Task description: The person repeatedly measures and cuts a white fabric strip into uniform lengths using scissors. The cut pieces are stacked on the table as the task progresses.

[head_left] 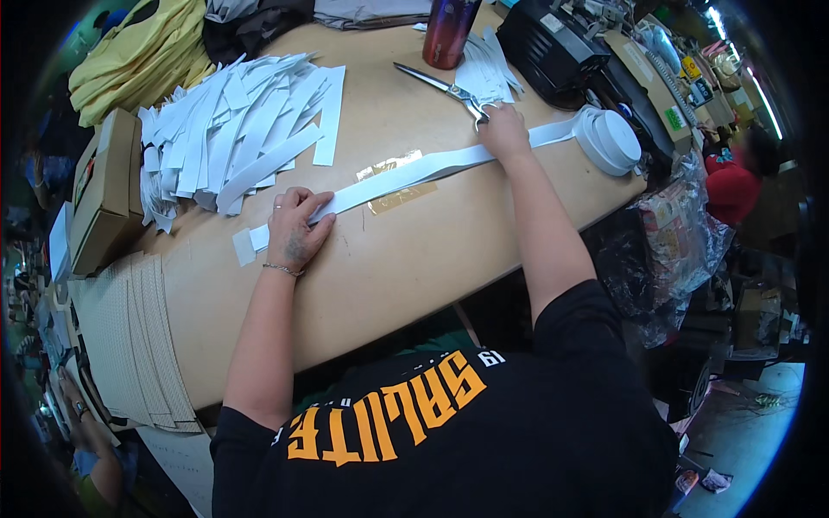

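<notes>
A long white band [406, 175], looking like flat elastic, runs slantwise across the table [414, 250] from a roll [607, 141] at the right. My left hand [298, 226] presses and holds its left end against the tabletop, thumb and fingers bent over it. A short stub of the band pokes out beyond that hand, beside a pale tab [243, 247] on the table. My right hand [503, 131] is closed on the handles of a pair of scissors [439, 84], just above the band. The blades point to the far left; some fingers are hidden.
Cut white strips [250, 129] lie heaped at the far left beside a cardboard box [108, 190]; a smaller bunch [486, 73] lies behind the scissors. A tumbler [451, 33] and a black machine [553, 52] stand at the back. Ribbed sheets [134, 341] cover the left edge.
</notes>
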A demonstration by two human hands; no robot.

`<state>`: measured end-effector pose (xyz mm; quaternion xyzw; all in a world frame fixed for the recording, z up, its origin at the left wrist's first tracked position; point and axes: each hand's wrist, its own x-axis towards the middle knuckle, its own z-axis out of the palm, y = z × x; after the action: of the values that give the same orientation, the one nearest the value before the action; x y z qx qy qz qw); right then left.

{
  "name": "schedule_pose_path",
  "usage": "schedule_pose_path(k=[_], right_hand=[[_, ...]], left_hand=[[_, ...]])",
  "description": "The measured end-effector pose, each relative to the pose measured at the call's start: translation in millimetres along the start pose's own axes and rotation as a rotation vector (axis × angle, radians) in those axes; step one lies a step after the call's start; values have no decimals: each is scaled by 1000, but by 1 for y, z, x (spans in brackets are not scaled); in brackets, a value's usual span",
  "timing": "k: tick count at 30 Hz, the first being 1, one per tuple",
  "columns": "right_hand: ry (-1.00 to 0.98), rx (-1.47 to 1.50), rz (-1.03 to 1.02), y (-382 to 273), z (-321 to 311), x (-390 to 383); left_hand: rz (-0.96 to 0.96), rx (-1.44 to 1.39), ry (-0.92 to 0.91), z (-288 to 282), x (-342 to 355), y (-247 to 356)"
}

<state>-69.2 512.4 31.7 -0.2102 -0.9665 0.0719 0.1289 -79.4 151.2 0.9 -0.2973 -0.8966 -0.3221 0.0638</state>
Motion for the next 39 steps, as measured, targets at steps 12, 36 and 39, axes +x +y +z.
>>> schedule_pose_path(k=[12,36,39], right_hand=[[-320,-175,-53,-2,-33,29],[-1109,1074,504,-67,-69,-247],[-1088,1026,543,-72,-65,-236]], left_hand=[[28,55,-6,-2,2,4],[-44,47,-47,0,0,2],[-38,47,-35,1,-1,0]])
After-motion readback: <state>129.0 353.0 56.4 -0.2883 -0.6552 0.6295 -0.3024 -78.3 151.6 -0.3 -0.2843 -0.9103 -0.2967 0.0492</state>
